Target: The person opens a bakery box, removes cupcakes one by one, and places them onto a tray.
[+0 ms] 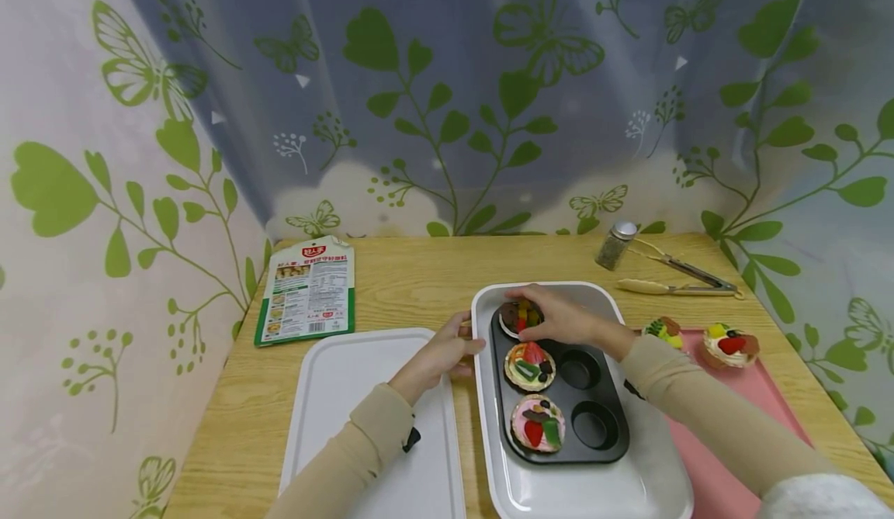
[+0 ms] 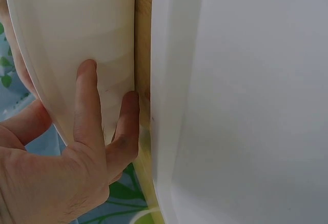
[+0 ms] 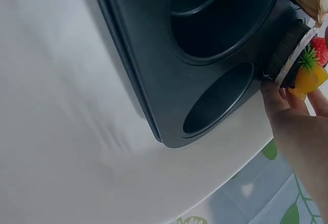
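My right hand [image 1: 562,319] grips a dark-cased fruit tart [image 1: 515,317] at the far-left cup of the black muffin tin [image 1: 567,445]. In the right wrist view, this tart [image 3: 300,60] shows a pleated dark side, with yellow and red fruit on top. Two more fruit tarts sit in the left column, one with pale cream [image 1: 520,378] and one with pink cream [image 1: 548,439]. The tin stands inside a deep white tray [image 1: 485,434]. My left hand [image 1: 441,352] holds that tray's left side, thumb over the rim and fingers [image 2: 87,106] along the outer wall.
A flat white tray [image 1: 349,410] lies to the left, below a green-and-white food packet [image 1: 307,292]. On the right, a pink tray [image 1: 719,449] bears two fruit tarts [image 1: 729,346]. Behind it are a spice shaker [image 1: 616,246] and tongs [image 1: 687,278]. A patterned curtain [image 1: 447,100] backs the table.
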The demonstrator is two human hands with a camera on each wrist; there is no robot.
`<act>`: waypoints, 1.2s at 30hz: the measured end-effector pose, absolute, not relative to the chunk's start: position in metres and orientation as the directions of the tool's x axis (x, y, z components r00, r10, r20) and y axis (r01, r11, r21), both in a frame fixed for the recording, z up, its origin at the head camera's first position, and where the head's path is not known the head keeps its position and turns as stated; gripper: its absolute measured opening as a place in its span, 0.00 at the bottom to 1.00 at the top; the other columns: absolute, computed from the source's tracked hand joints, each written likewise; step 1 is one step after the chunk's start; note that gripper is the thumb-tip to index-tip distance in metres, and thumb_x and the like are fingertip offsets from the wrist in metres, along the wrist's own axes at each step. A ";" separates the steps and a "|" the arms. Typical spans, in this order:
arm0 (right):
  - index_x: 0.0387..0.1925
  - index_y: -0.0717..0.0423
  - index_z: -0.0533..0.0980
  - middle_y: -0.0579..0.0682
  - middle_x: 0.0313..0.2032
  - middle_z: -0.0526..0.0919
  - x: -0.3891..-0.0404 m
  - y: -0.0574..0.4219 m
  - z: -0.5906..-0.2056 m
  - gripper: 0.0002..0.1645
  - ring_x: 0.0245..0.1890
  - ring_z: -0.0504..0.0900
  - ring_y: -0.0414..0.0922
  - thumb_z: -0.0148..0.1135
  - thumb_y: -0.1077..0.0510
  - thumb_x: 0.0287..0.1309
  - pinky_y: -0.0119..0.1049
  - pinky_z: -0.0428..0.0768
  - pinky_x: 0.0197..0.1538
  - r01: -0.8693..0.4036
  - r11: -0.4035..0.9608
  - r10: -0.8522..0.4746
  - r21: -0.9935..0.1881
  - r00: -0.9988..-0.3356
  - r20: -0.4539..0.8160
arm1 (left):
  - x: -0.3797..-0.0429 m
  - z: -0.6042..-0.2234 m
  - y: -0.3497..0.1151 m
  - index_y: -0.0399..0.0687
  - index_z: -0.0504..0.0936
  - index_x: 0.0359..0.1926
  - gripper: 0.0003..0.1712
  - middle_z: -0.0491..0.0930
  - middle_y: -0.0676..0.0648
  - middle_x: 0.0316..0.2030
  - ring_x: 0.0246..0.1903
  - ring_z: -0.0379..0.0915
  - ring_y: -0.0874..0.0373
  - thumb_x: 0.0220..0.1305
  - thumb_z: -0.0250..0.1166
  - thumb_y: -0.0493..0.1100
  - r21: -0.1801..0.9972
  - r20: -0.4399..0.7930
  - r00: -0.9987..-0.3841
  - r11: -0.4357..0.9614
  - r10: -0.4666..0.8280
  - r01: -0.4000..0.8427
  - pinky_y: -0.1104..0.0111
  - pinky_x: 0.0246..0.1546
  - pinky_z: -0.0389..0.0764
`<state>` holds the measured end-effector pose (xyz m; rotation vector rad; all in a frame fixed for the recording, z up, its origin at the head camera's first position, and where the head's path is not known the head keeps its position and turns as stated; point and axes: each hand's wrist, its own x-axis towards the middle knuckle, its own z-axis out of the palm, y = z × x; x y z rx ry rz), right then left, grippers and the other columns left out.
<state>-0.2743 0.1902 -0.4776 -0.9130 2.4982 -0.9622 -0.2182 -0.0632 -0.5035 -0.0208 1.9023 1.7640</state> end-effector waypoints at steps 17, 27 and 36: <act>0.68 0.68 0.71 0.68 0.67 0.76 -0.276 0.186 -0.482 0.39 0.68 0.74 0.65 0.76 0.59 0.60 0.64 0.72 0.72 -0.526 0.626 -0.666 -0.576 -0.745 -0.044 | -0.216 -0.502 -0.064 0.45 0.58 0.80 0.38 0.69 0.35 0.71 0.55 0.79 0.46 0.74 0.61 0.37 0.922 -0.386 -0.858 0.142 0.339 -0.360 0.67 0.35 0.85; 0.64 0.67 0.74 0.64 0.60 0.82 -0.277 0.184 -0.477 0.36 0.58 0.81 0.58 0.77 0.60 0.56 0.58 0.79 0.65 -0.551 0.620 -0.680 -0.559 -0.733 -0.030 | -0.217 -0.502 -0.063 0.45 0.58 0.81 0.38 0.70 0.35 0.70 0.57 0.79 0.44 0.74 0.61 0.37 0.922 -0.388 -0.856 0.141 0.341 -0.361 0.66 0.35 0.86; 0.65 0.67 0.73 0.64 0.62 0.81 -0.278 0.185 -0.475 0.37 0.61 0.80 0.58 0.76 0.60 0.57 0.59 0.78 0.67 -0.503 0.633 -0.666 -0.588 -0.741 -0.084 | -0.217 -0.504 -0.063 0.46 0.59 0.80 0.38 0.70 0.36 0.69 0.53 0.79 0.49 0.74 0.62 0.38 0.920 -0.392 -0.858 0.144 0.333 -0.364 0.65 0.36 0.87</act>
